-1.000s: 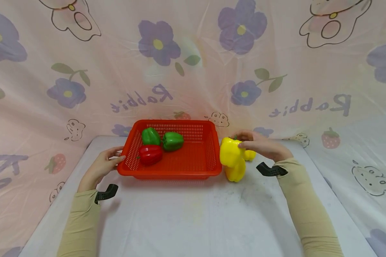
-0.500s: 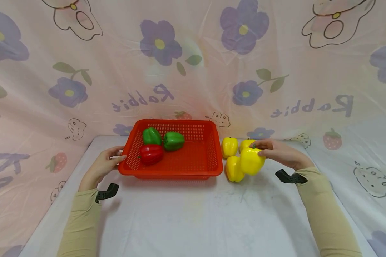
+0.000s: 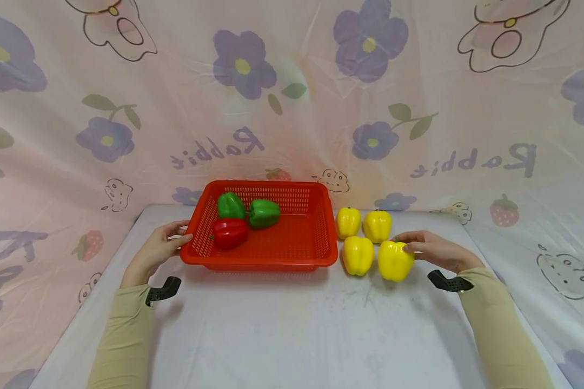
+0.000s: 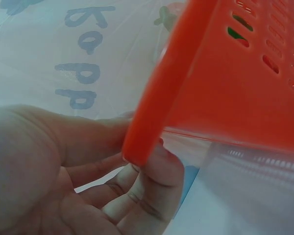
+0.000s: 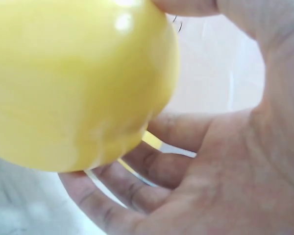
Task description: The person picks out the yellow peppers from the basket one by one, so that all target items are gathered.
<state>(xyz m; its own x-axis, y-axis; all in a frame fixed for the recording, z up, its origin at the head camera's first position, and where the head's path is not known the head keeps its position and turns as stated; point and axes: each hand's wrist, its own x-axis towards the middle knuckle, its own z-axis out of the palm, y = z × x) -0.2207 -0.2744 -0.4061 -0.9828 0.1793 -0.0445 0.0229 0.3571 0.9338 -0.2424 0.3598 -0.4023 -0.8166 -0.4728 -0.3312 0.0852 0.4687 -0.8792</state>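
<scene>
My left hand (image 3: 158,251) grips the left rim of a red plastic basket (image 3: 267,265), thumb on one side of the rim and fingers curled on the other, as the left wrist view shows. Inside the basket's left half lie two green bell peppers (image 3: 264,213) and a red bell pepper (image 3: 229,233). At the right, my right hand (image 3: 435,250) holds a yellow bell pepper (image 3: 396,261) near its stem end, between thumb and fingers. In the right wrist view the yellow pepper (image 5: 78,83) fills the upper left.
Three other yellow bell peppers stand close by: one (image 3: 347,223) beside the basket's right wall, one (image 3: 377,226) at the back, one (image 3: 357,255) left of the held pepper. A white cloth covers the table (image 3: 282,329). A patterned curtain (image 3: 302,135) hangs directly behind.
My right hand has carried the yellow bell pepper from beside the basket's right rim to the right and lower, uncovering the other yellow peppers. My left hand keeps its grip on the basket.
</scene>
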